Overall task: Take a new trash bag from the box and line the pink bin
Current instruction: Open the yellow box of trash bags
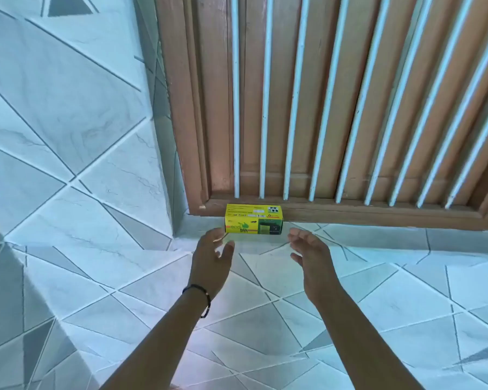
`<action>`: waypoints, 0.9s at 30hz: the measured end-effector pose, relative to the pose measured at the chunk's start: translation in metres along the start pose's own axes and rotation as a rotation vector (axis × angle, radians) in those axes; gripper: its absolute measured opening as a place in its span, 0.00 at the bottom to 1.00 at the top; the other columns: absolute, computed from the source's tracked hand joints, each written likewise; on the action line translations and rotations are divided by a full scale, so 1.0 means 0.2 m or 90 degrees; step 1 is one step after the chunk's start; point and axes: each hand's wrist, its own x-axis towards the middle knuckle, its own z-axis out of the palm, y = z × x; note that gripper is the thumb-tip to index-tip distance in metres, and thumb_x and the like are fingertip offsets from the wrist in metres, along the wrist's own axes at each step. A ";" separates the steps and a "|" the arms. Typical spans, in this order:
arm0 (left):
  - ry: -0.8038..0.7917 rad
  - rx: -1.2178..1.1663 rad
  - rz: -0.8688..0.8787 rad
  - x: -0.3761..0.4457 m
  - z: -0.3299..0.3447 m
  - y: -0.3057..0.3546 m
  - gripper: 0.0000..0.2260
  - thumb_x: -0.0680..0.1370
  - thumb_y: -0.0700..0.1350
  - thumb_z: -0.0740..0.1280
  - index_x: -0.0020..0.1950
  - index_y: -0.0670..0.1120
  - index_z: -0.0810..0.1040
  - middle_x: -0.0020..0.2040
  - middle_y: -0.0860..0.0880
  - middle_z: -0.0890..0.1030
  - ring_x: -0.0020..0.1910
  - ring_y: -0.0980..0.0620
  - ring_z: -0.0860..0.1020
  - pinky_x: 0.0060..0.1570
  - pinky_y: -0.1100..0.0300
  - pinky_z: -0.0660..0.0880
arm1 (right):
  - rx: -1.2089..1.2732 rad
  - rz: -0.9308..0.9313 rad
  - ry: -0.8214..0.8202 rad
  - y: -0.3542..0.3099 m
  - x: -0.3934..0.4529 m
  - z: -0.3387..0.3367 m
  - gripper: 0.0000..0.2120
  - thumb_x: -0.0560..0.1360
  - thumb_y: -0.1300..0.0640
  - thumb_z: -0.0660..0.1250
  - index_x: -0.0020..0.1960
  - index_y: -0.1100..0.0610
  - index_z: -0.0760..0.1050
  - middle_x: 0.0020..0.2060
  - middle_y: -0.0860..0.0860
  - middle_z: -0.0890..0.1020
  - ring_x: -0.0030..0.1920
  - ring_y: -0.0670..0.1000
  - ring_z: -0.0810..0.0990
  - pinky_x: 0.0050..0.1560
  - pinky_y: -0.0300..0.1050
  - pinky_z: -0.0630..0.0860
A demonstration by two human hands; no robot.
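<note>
A small yellow and green trash bag box (253, 219) lies on its long side on the tiled ledge, right against the bottom of a wooden window frame. My left hand (212, 254) hovers just below the box's left end, fingers spread, holding nothing. Off the box's right end, my right hand (310, 254) is open too, palm turned inward, a little apart from it. A dark bead bracelet circles my left wrist. No pink bin or loose bag is in view.
The wooden window frame (321, 212) with white vertical bars (290, 108) rises behind the box. A tiled wall (68, 108) closes the left side. The tiled ledge (378, 277) stretches toward me and to the right.
</note>
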 end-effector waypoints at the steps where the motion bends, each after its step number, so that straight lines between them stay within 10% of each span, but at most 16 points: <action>1: 0.026 0.036 0.016 0.05 0.03 0.01 0.16 0.76 0.42 0.66 0.63 0.43 0.72 0.61 0.46 0.75 0.59 0.50 0.75 0.56 0.66 0.72 | 0.002 0.006 0.007 0.01 0.06 0.01 0.12 0.77 0.65 0.61 0.58 0.59 0.76 0.51 0.51 0.78 0.51 0.48 0.75 0.51 0.40 0.70; 12: 0.006 0.140 0.067 0.27 0.16 -0.02 0.14 0.78 0.47 0.62 0.63 0.48 0.72 0.49 0.48 0.78 0.51 0.48 0.75 0.51 0.60 0.68 | 0.001 0.026 -0.061 0.06 0.33 0.05 0.14 0.76 0.68 0.60 0.60 0.64 0.77 0.56 0.56 0.82 0.59 0.54 0.78 0.67 0.47 0.68; 18: 0.078 -0.119 0.030 0.06 0.14 -0.06 0.09 0.79 0.47 0.62 0.55 0.46 0.76 0.49 0.50 0.81 0.44 0.65 0.77 0.49 0.70 0.72 | 0.095 0.029 0.025 0.07 0.13 0.06 0.09 0.77 0.63 0.62 0.44 0.53 0.78 0.44 0.51 0.81 0.47 0.48 0.76 0.53 0.48 0.71; 21: 0.094 -0.267 -0.035 -0.09 0.12 -0.12 0.07 0.77 0.52 0.62 0.47 0.52 0.76 0.47 0.51 0.80 0.48 0.54 0.76 0.55 0.55 0.72 | 0.169 0.047 0.072 0.13 0.00 0.07 0.05 0.75 0.63 0.66 0.43 0.55 0.77 0.48 0.57 0.79 0.44 0.51 0.78 0.47 0.48 0.76; 27: 0.199 -0.498 -0.231 -0.40 0.01 -0.15 0.06 0.79 0.42 0.61 0.43 0.49 0.72 0.42 0.47 0.80 0.47 0.45 0.74 0.53 0.57 0.76 | 0.079 0.050 0.044 0.30 -0.28 0.08 0.11 0.72 0.63 0.69 0.54 0.58 0.77 0.53 0.59 0.80 0.44 0.55 0.80 0.45 0.46 0.79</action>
